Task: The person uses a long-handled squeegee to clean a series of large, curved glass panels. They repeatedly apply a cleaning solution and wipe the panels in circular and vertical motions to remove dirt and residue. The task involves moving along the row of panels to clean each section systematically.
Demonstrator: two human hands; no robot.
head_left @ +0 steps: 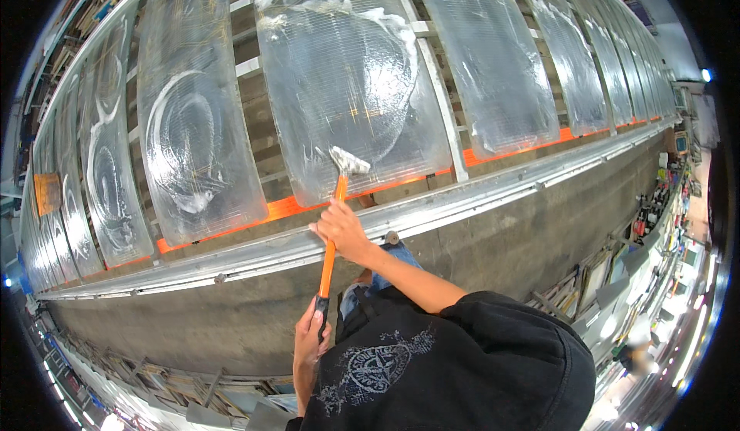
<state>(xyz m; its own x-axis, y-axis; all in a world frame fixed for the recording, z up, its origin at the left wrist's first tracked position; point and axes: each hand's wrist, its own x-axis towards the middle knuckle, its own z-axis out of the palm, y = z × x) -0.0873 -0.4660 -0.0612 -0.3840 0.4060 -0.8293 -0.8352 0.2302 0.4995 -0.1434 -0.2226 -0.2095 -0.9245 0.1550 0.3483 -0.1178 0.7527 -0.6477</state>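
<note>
My right hand (344, 230) is wrapped round the orange shaft of a long-handled brush (328, 265). Lower down, the fingers of my left hand (307, 335) close on its black grip. The brush's foam-covered head rests near the front end of a wide, glossy, see-through panel (339, 84); whether it has bristles or a pad I cannot make out. Streaks of white foam (397, 26) curve over that panel's far part and right side. On the left, another wet panel (185, 130) bears a foamy oval.
More panels (493, 69) lie in a row to both sides on a metal frame. An orange strip (281, 209) runs under their front ends, with a metal rail (408, 213) nearer me. An orange-brown piece (47, 193) lies far left. Shelves and clutter (593, 284) stand at the right.
</note>
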